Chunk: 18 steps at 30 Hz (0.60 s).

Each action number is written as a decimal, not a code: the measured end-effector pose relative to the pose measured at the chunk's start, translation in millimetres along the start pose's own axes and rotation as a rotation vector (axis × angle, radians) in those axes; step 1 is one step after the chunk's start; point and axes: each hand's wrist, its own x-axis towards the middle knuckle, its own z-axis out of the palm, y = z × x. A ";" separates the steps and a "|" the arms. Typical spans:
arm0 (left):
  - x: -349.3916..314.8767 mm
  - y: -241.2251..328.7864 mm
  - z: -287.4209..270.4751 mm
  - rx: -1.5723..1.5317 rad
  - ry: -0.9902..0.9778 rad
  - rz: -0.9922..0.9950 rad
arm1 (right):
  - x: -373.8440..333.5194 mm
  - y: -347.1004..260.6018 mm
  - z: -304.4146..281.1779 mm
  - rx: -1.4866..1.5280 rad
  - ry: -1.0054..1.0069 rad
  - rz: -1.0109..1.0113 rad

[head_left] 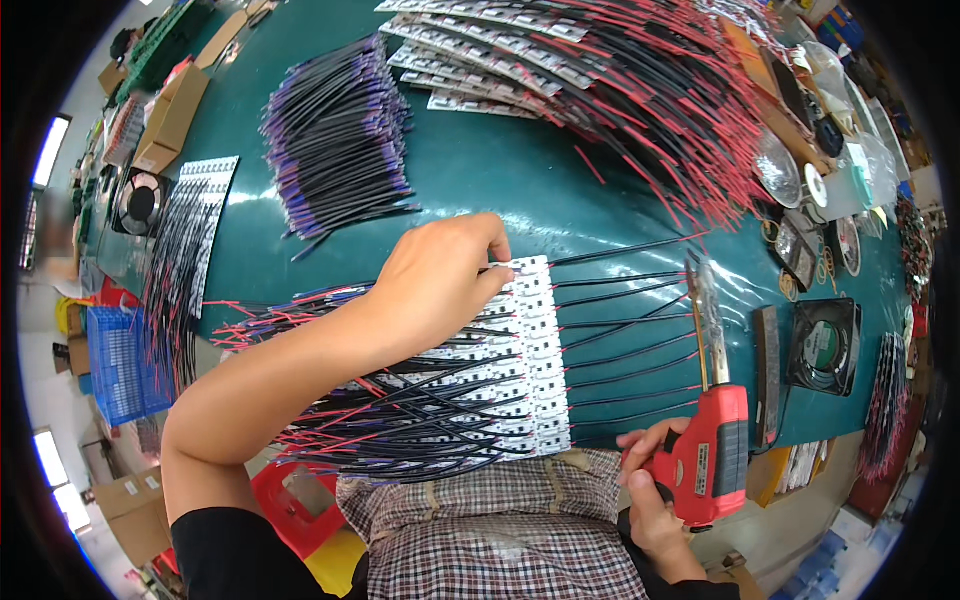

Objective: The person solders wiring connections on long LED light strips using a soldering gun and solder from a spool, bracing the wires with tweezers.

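Note:
My right hand (655, 495) is wrapped round the grip of a red and black soldering gun (708, 455), its long metal tip pointing away from me. In front of me lies a white circuit board panel (545, 350), with black wires (630, 320) running off its right side. A dense bunch of black wires with red and purple ends (400, 420) covers its left part. My left hand (440, 270) reaches over that bunch; thumb and forefinger are pinched at the panel's far edge. What they hold is too small to make out.
A pile of black and purple wires (340, 140) lies on the green table (480, 175). Wired panels (600, 80) are stacked at the far right of it. Small fans (825, 345) stand at both sides, with a cardboard box (172, 118) and blue basket (122, 360) at left.

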 end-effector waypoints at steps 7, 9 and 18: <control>-8.0 -12.6 9.3 0.012 0.085 0.002 | 6.4 -5.9 9.6 -0.094 -0.020 0.252; -9.9 -13.4 10.8 0.059 0.093 0.009 | 4.6 2.4 2.6 -0.560 -0.124 0.151; -8.4 -19.2 17.8 0.071 0.151 0.040 | 13.8 5.3 25.4 -0.444 -0.008 0.371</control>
